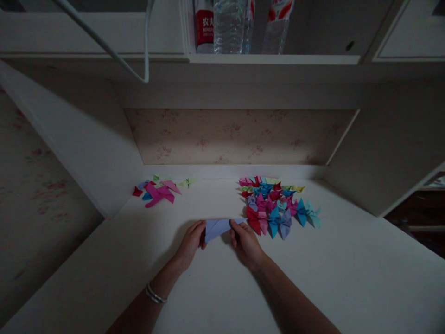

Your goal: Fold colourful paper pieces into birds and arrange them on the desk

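A folded sheet of lavender origami paper point(217, 228) is stretched between my two hands, just above the white desk. My left hand point(192, 240) pinches its left end, thumb on top and fingers tucked beneath. At the right part of the paper, my right hand point(246, 242) grips it with the thumb over the surface, and a narrow tip sticks out past the fingers. Right beside that hand lies a dense group of folded paper figures point(274, 221) in red, pink, blue, purple and yellow.
A smaller heap of folded paper pieces point(160, 192) lies at the back left of the white desk point(215, 292). Several plastic bottles point(227, 28) stand on the shelf above. A white bent tube point(114, 54) hangs at the upper left. Side panels border the desk.
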Demonstrator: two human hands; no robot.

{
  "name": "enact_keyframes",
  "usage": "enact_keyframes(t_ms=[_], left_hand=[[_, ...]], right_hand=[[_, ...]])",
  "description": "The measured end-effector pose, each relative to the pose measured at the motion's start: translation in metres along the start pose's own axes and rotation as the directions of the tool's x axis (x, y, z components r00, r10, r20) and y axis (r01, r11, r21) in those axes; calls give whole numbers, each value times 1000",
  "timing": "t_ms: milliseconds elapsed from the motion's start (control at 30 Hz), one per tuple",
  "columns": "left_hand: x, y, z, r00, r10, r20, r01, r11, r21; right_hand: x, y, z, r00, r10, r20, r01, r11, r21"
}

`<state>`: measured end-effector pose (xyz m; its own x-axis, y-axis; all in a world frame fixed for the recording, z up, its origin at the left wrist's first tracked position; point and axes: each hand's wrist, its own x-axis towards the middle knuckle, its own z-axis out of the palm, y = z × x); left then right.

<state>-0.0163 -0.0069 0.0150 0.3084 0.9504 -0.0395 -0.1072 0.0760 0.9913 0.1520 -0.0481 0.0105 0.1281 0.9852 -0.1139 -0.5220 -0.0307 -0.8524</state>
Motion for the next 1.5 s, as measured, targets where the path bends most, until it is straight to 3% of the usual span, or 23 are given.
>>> enact_keyframes(t_ms=[300,567,800,967,1133,1233,1300,1433,1500], left_hand=[[1,2,-2,1000,-15,10,14,999,33],[0,19,-10,999,40,28,-41,997,58],[6,22,-20,992,44,114,-84,923,375],[23,29,-28,977,34,212,-145,833,534],[71,66,-26,967,92,237,-229,719,656],[113,87,-7,958,187,216,-285,658,697],[143,94,16,935,250,250,-353,620,701],[201,94,84,904,266,334,-426,621,659],[228,90,122,893,246,377,-448,578,682]], right_hand=[[1,2,-3,1000,3,5,-3,1000,25],[1,-1,-2,1000,15,2,-15,996,86],[2,2,0,1000,16,19,-18,997,73],[6,3,-1,999,23,32,-26,996,85],[13,6,0,1000,30,-3,-30,993,110],[16,8,4,999,28,-17,-27,999,46],[16,9,7,999,37,-5,-37,997,-63],[12,7,11,998,35,50,-20,958,-286],[11,8,11,997,18,76,10,937,-350]])
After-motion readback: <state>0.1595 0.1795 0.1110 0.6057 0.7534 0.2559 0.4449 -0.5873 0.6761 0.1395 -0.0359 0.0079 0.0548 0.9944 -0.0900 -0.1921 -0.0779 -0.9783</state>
